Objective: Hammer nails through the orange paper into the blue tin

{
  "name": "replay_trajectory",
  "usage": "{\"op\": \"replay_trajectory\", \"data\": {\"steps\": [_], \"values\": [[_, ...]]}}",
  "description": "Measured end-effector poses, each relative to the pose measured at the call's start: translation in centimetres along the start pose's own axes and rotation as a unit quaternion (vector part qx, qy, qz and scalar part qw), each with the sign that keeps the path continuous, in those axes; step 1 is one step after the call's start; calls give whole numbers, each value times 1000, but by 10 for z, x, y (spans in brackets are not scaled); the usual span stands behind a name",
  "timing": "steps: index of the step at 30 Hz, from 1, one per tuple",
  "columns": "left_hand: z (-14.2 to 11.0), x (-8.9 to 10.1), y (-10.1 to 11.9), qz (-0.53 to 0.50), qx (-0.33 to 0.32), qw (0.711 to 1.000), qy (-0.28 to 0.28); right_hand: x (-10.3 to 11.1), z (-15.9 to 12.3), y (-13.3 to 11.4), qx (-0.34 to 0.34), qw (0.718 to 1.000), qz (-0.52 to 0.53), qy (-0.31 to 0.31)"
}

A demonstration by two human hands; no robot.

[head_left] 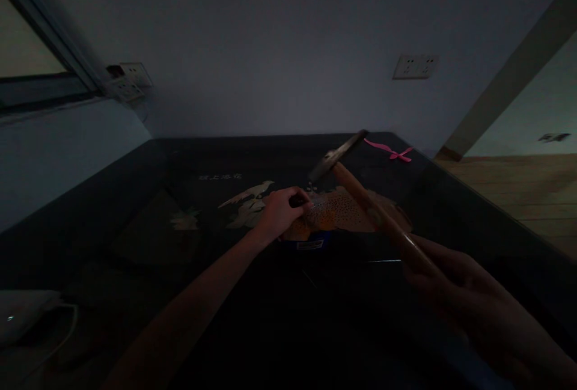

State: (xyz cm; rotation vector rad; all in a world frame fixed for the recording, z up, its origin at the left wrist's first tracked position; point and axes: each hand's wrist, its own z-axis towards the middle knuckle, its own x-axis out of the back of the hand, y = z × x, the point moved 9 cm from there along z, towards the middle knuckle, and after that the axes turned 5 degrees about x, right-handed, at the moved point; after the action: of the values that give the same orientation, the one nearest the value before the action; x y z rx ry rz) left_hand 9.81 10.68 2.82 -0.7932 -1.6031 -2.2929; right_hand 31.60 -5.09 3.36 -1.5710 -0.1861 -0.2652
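Note:
A hammer [360,191] with a dark metal head and a wooden handle is gripped in my right hand [451,276]. It slants up and to the left, its head raised close to the fingers of my left hand [286,208]. Those left fingers curl into a pinch at the left part of a flat, tan-orange piece covered in dark dots [338,210]. Whatever is between the fingertips is too small and dim to make out. Under the front of the dotted piece shows a blue object with a pale label [311,244].
The dark glossy table [202,155] carries a printed bird [247,193] and pale characters. A pink ribbon [394,154] lies near the back right corner. A white device [27,312] with a cable is at the lower left. Wall sockets [415,67] are behind. The room is dim.

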Motion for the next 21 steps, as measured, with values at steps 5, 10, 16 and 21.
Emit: {"op": "replay_trajectory", "data": {"steps": [5, 10, 16, 21], "values": [[-2, -3, 9, -10, -53, 998, -18, -24, 12, 18, -41, 963, 262, -46], [-6, 15, 35, 67, -134, 988, 19, -38, 13, 26, -36, 909, 396, -128], [-51, 48, 110, 158, -280, 944, 75, -54, 8, 30, -13, 868, 457, -195], [-96, -10, 116, 228, -317, 897, -205, -65, 0, 38, -51, 840, 487, -234]]}}
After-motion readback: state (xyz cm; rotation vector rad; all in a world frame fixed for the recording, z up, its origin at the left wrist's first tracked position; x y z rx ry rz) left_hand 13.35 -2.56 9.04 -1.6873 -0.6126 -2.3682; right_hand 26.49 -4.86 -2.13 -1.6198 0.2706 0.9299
